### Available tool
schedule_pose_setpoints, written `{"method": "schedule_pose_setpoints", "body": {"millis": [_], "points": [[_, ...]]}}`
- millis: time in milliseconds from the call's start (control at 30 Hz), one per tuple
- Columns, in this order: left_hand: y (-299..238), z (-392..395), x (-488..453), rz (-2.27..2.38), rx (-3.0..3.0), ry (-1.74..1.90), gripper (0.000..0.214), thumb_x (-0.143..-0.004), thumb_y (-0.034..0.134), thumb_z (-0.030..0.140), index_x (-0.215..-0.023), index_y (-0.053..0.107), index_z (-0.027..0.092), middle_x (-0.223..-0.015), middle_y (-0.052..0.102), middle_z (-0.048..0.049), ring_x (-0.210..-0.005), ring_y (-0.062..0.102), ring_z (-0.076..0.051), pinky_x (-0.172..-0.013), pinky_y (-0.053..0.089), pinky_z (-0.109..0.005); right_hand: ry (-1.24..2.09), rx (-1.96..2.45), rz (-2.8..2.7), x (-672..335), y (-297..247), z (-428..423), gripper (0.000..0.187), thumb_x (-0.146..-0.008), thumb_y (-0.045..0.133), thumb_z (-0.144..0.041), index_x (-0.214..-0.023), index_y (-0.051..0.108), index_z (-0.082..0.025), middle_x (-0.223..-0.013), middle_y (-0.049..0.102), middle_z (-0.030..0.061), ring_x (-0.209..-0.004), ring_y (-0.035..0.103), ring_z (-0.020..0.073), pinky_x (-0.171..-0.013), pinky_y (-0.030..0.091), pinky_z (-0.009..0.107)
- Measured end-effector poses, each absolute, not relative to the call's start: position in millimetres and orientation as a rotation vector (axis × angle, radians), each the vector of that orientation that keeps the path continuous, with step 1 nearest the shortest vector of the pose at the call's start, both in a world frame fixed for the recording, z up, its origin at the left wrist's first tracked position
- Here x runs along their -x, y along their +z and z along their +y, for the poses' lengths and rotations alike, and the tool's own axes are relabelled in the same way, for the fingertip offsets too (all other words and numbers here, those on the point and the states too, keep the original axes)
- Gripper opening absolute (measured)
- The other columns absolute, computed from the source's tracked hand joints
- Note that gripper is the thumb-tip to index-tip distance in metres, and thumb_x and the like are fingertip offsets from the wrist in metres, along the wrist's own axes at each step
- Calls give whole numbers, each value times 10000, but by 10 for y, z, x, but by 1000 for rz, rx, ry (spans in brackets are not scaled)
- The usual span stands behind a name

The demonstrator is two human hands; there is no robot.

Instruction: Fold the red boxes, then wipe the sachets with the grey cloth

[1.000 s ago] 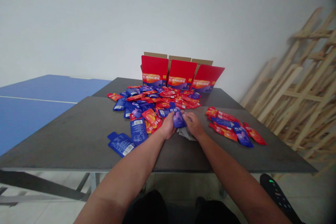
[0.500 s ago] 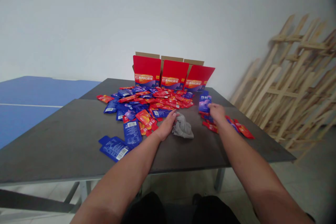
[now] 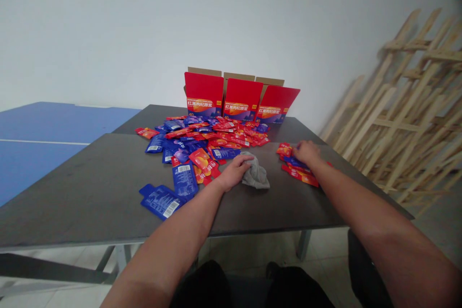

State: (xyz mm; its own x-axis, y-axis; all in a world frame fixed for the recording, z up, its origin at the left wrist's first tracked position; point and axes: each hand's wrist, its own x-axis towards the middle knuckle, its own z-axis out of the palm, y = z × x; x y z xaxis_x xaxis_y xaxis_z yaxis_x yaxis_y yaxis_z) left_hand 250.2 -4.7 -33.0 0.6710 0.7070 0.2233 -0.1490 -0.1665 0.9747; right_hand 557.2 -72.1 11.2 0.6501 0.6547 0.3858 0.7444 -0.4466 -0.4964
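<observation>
My left hand (image 3: 234, 171) rests on the dark table (image 3: 90, 187), fingers curled onto a crumpled grey cloth (image 3: 255, 176). My right hand (image 3: 306, 152) lies palm down on a small pile of red and blue pouches (image 3: 298, 171) at the right, pressing a blue pouch onto it. A large heap of red and blue pouches (image 3: 202, 142) spreads over the table's middle and back. One blue pouch (image 3: 160, 200) lies apart near the front left, barcode side up.
Three open red cartons (image 3: 241, 98) stand in a row at the table's far edge, against a white wall. A blue table (image 3: 39, 139) adjoins on the left. Wooden frames (image 3: 407, 110) lean against the wall at the right.
My right hand carried a blue pouch from the cloth over to the right pile and set it down there. My left hand stayed at the grey cloth.
</observation>
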Motion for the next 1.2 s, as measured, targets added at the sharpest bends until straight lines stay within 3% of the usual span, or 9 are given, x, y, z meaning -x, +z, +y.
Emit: {"method": "schedule_pose_setpoints", "body": {"millis": [67, 167, 367, 500, 700, 933, 1067, 1200], "points": [[-334, -45, -2500, 471, -1597, 813, 313, -859, 565, 226, -1148, 676, 179, -1259, 585, -94, -1197, 508, -217, -1087, 321, -352, -145, 2435, -1467, -5413, 95, -518, 184, -846, 630, -304, -903, 705, -145, -1014, 674, 145, -982, 624, 242, -859, 454, 326], [-327, -53, -2490, 472, -1633, 828, 317, -866, 548, 222, -1157, 668, 177, -1270, 579, -97, -1194, 506, -216, -1085, 324, -359, -294, 2510, -1908, -5072, 36, -225, 284, -901, 522, -355, -1034, 698, -175, -1099, 672, 135, -965, 633, 235, -817, 451, 306], [-330, -63, -2487, 482, -1694, 833, 319, -862, 548, 219, -1155, 667, 181, -1272, 571, -99, -1189, 504, -218, -1083, 328, -365, -551, 2406, -2159, -4696, -22, 212, 348, -917, 430, -219, -1139, 680, -122, -1227, 629, 185, -1166, 538, 285, -957, 387, 367], [-354, -44, -2501, 479, -1736, 832, 318, -866, 536, 214, -1153, 664, 168, -1270, 565, -110, -1200, 494, -222, -1086, 322, -374, -545, 2379, -2265, -4718, -5, 412, 326, -895, 452, -195, -1052, 719, -91, -1144, 673, 196, -1124, 565, 277, -967, 369, 360], [-367, -41, -2503, 484, -1723, 836, 319, -864, 550, 230, -1155, 665, 167, -1255, 562, -115, -1190, 497, -223, -1074, 339, -367, -585, 2306, -2334, -4761, -7, 381, 272, -860, 530, -233, -956, 745, -98, -1010, 715, 180, -1069, 582, 271, -960, 344, 352], [-342, -49, -2492, 486, -1692, 832, 318, -865, 557, 229, -1159, 666, 175, -1246, 582, -101, -1190, 500, -213, -1073, 329, -351, -623, 2055, -2344, -4884, 5, 56, 280, -916, 472, -249, -983, 727, -158, -995, 719, 124, -1018, 560, 247, -931, 310, 369], [-345, -49, -2503, 518, -1560, 792, 348, -858, 566, 239, -1190, 648, 178, -1212, 611, -89, -1124, 533, -206, -1016, 373, -342, -625, 1962, -2059, -4919, 141, -102, 286, -939, 444, -290, -973, 705, -178, -1004, 711, 113, -988, 541, 246, -904, 315, 375], [-349, -33, -2516, 514, -1403, 754, 371, -849, 581, 268, -1204, 633, 175, -1066, 657, -66, -952, 576, -174, -884, 432, -307, -548, 1889, -1614, -4810, 455, -220, 289, -930, 415, -341, -877, 638, -164, -884, 676, 113, -825, 535, 228, -745, 350, 327]]}}
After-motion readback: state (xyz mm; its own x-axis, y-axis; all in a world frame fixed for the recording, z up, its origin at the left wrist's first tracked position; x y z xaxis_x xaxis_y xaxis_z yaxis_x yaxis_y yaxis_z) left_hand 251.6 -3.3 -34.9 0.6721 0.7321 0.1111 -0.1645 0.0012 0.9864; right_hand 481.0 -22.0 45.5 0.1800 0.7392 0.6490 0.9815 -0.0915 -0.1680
